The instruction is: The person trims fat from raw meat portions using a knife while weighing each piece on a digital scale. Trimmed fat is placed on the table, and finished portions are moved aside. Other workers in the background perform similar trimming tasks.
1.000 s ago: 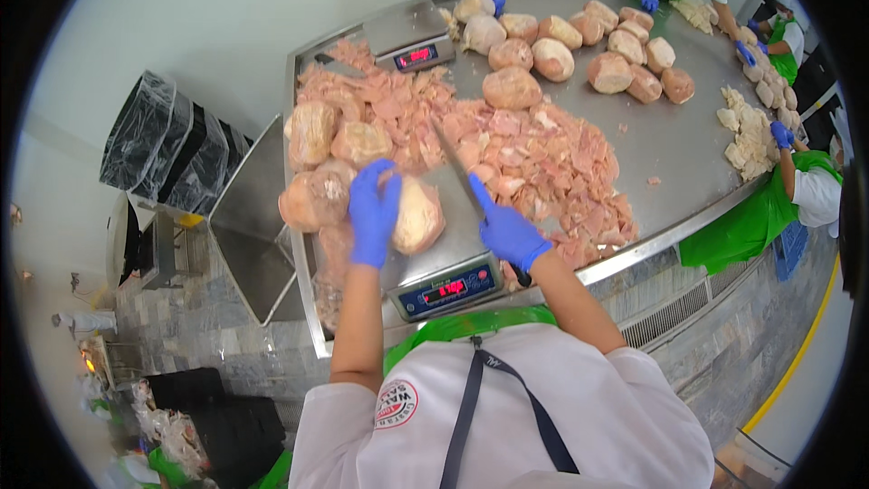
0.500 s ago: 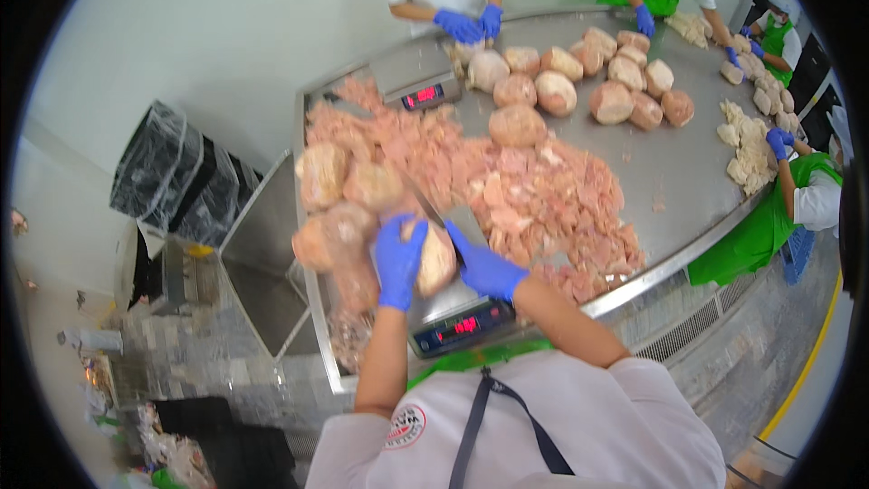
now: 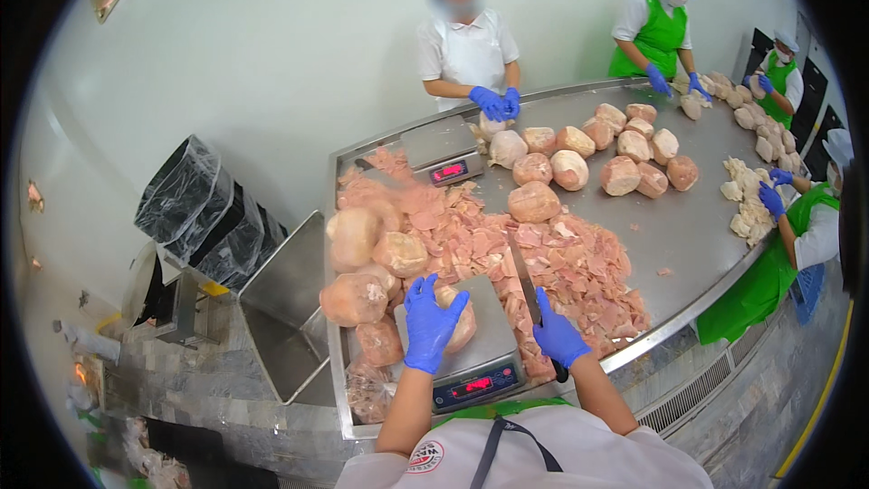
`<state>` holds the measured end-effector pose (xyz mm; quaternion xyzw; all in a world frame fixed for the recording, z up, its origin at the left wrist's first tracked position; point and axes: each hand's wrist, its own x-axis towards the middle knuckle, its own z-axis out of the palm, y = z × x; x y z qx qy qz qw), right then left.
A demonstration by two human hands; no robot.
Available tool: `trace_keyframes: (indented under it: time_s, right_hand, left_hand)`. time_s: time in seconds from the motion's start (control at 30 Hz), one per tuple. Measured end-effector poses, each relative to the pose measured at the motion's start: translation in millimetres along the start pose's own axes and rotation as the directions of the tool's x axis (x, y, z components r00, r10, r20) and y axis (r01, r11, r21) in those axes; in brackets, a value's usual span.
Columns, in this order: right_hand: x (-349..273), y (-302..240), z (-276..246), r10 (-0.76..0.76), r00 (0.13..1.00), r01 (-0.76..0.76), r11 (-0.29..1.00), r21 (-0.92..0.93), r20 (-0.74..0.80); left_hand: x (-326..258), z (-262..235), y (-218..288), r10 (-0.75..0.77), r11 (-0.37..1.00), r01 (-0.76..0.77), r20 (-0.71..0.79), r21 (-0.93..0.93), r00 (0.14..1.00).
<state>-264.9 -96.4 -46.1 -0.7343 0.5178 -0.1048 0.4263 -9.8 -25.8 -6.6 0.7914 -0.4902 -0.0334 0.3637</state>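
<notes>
My left hand [image 3: 432, 324], in a blue glove, has its fingers spread and lies against a rounded lump of raw meat [image 3: 462, 324]. The hand covers the lump's left side. Both are over the steel platform of a digital scale [image 3: 478, 387] with a lit red display. In my right hand [image 3: 559, 337], gloved alike, is a knife [image 3: 523, 279] with a long blade pointing away from me. Its dark handle end shows below the fist. Beyond and beside the blade spreads a heap of thin pink meat trimmings [image 3: 579, 263].
More meat lumps [image 3: 353, 299] crowd left of the scale, others [image 3: 620, 176] farther off. A second scale [image 3: 450, 170] stands across the steel table [image 3: 697, 226]. Several gloved co-workers line its far and right edges. A steel bin [image 3: 285, 308] and plastic-lined black containers [image 3: 186, 190] stand left.
The knife hand has drawn right and down, away from the lump, and the blade now points away over the trimmings. My left hand stays at the lump with fingers spread. The view has tilted up.
</notes>
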Motion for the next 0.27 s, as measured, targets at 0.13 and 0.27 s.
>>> trace_keyframes:
  time_s: [0.13,0.27]
  right_hand:
    - [-10,5,0,-0.121,0.988,0.129,0.988,0.086,-0.098]
    - [-13,-17,10,-0.173,0.984,0.177,0.981,0.075,-0.052]
  left_hand:
    - [-2,2,9,-0.028,0.994,0.023,0.044,0.106,0.999]
    - [0,8,1,-0.033,0.999,0.033,0.084,-0.003,0.996]
